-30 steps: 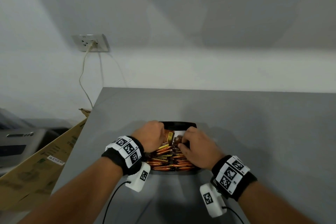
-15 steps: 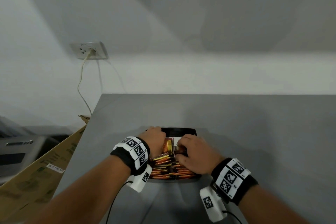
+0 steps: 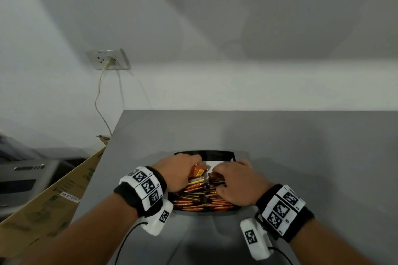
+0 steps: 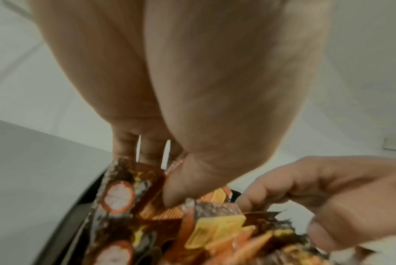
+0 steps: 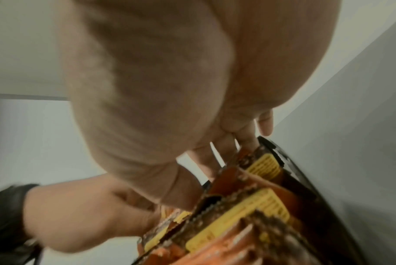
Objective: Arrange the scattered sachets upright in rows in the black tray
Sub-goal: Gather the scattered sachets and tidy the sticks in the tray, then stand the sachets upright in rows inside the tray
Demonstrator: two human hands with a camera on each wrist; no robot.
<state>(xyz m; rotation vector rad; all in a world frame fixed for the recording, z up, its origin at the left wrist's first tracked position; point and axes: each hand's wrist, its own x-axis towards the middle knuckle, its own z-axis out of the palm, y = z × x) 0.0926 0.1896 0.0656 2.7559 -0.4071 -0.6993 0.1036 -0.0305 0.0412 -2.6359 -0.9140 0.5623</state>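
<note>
While both of my hands are working inside the black tray [image 3: 204, 154], the change over the last second is small: my left hand [image 3: 176, 173] is staying at the tray's left side and my right hand [image 3: 239, 185] is edging slightly forward along the right side, with the view dipping a little.

1. Left side. My left hand is curling its fingers [image 4: 147, 148] behind a small group of sachets [image 4: 133, 190], with the thumb pressing on their front face. The group is standing nearly upright against the tray's left wall. I am judging this to be the row being built and steadied.

2. Centre. The packed sachets [image 3: 200, 198] are filling the near half of the tray, edges up, in orange and brown rows. The far part of the tray is showing bare pale floor.

3. Right side. My right hand is bending its fingers [image 5: 244, 136] over the tops of the right-hand sachets [image 5: 260, 166], beside the tray's right wall. Whether it is pinching one sachet or only pressing the row together, I cannot tell.

4. Table. No loose sachets are showing on the grey table [image 3: 301, 146] around the tray.

Judgement: the task is reaching its last stage, closing the final rows toward the far end.
</note>
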